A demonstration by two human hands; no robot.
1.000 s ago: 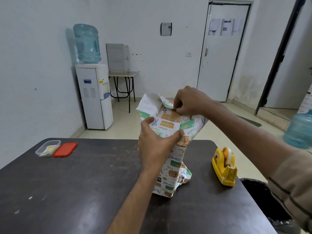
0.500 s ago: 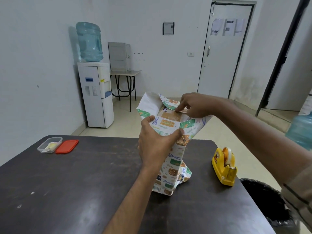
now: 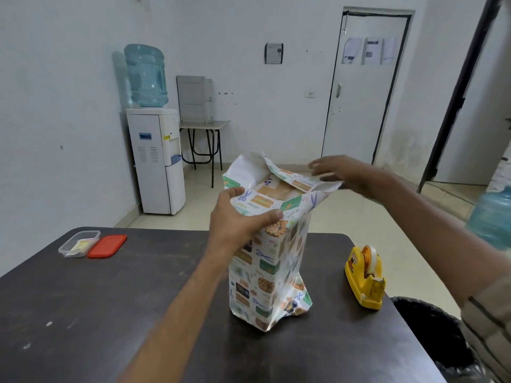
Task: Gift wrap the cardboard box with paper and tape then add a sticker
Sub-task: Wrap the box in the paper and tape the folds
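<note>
Head view: left hand grips wrapped box; right hand just above.

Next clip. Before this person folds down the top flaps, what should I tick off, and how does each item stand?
1. Box upright on the table: ok.
2. Left hand grips the paper at the top: ok.
3. Right hand free, fingers straight: ok.
4. Top closed: not ok; cardboard shows between the flaps.
5. Tape dispenser on the table beside the box: ok.
6. Loose tape end ready: cannot tell.
</note>
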